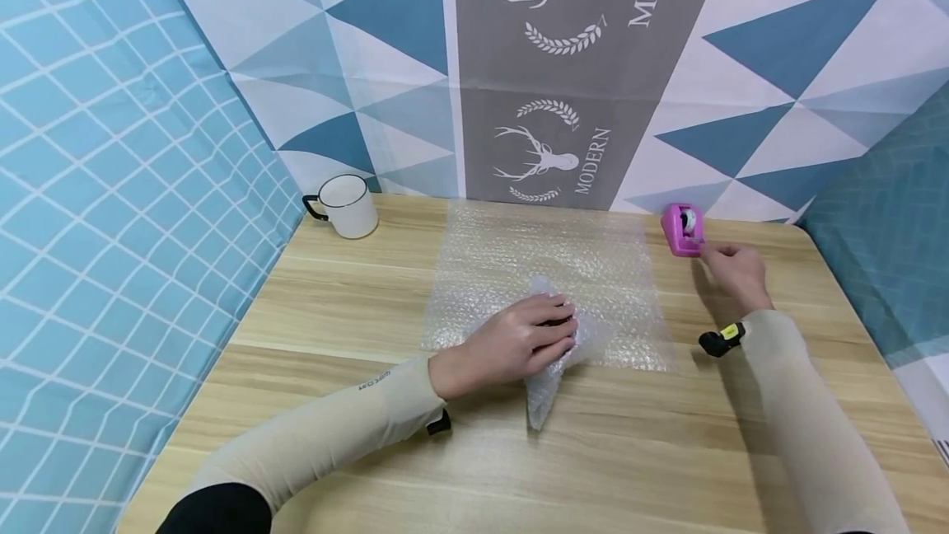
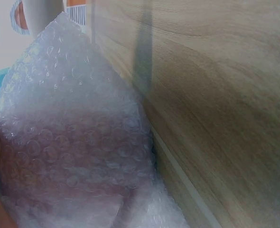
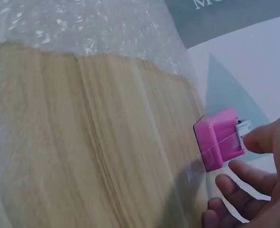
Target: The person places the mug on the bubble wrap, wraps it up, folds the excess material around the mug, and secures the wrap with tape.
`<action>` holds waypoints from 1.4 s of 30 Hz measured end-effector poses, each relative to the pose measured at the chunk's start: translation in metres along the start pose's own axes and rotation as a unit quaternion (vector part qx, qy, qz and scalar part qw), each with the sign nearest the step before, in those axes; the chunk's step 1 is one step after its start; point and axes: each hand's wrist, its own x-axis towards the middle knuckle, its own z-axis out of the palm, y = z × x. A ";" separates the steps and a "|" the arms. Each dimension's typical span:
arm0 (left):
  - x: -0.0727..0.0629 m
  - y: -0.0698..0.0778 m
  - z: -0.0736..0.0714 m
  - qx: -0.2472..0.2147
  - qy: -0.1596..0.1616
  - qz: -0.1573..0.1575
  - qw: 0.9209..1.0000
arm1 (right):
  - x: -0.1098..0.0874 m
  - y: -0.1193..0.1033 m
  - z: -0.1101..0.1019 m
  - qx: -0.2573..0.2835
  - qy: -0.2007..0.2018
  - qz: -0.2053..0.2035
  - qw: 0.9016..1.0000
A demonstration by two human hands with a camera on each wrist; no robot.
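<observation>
My left hand [image 1: 519,339] grips a bundle of bubble wrap [image 1: 544,398] with fingers curled over its top. Pointed corners of the wrap stick out behind and in front of the hand. What lies inside is hidden; the left wrist view shows the cloudy, bubbled wrap [image 2: 69,90] from close by. At the back right, my right hand [image 1: 740,274] reaches to a pink tape dispenser [image 1: 676,231]. In the right wrist view its thumb [image 3: 261,140] is right at the toothed cutter, the forefinger just below, with a gap between the two tips.
Under and behind the bundle a flat sheet of bubble wrap [image 1: 489,254] spreads to the table's back edge. A white mug [image 1: 354,213] with a black rim and handle stands at the back left. Patterned cloth [image 1: 393,89] rises behind the wooden table [image 1: 356,303].
</observation>
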 end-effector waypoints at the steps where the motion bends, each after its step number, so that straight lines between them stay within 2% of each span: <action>1: 0.000 0.000 0.000 0.000 0.000 0.000 1.000 | 0.002 -0.001 0.001 0.011 -0.004 0.006 1.000; 7: 0.001 0.000 0.000 0.005 0.001 0.001 1.000 | 0.014 -0.003 0.003 0.092 -0.024 0.051 0.994; 9: 0.000 0.000 -0.001 0.007 0.000 0.001 1.000 | 0.017 -0.003 0.006 0.100 -0.022 0.058 0.993; 17: -0.001 -0.001 -0.001 0.007 -0.010 0.000 1.000 | 0.021 0.003 0.017 0.031 0.022 -0.003 0.999; 26: -0.002 -0.001 0.000 0.004 -0.010 0.002 1.000 | 0.019 -0.001 0.020 0.015 0.045 0.003 0.999; 37: -0.001 0.000 0.001 -0.001 -0.011 -0.003 1.000 | 0.015 0.001 0.020 0.028 0.060 0.006 0.998; 40: -0.001 0.000 0.000 -0.005 -0.010 -0.008 1.000 | 0.008 0.000 0.020 0.069 0.089 -0.008 0.994; 42: -0.001 0.000 0.000 -0.011 -0.010 -0.011 1.000 | 0.001 -0.004 0.021 0.099 0.120 -0.037 0.987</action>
